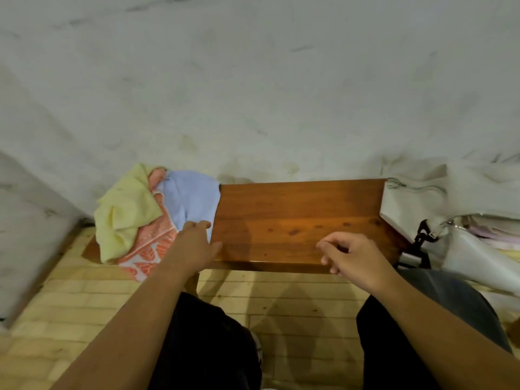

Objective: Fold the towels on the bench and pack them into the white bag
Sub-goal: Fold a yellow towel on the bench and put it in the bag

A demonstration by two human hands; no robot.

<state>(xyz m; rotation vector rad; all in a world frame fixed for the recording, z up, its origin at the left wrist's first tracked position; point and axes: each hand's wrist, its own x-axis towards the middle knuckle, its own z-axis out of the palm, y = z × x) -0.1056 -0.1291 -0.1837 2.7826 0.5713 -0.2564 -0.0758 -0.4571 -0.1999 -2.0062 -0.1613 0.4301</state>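
At the left end of the surface (295, 215), your left hand (197, 240) touches the blue towel (191, 198) with straight fingers; your right hand (349, 254) hovers loosely curled, holding nothing.

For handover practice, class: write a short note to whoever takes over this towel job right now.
Left hand open, fingers touching the light blue cloth towel on the brown wooden bench's left end.
Right hand open, hovering over the bench, holding nothing.
Crumpled yellow towel and orange-and-white patterned towel lie beside it.
White fabric bag at right end.
To do: fold all three, pack them.
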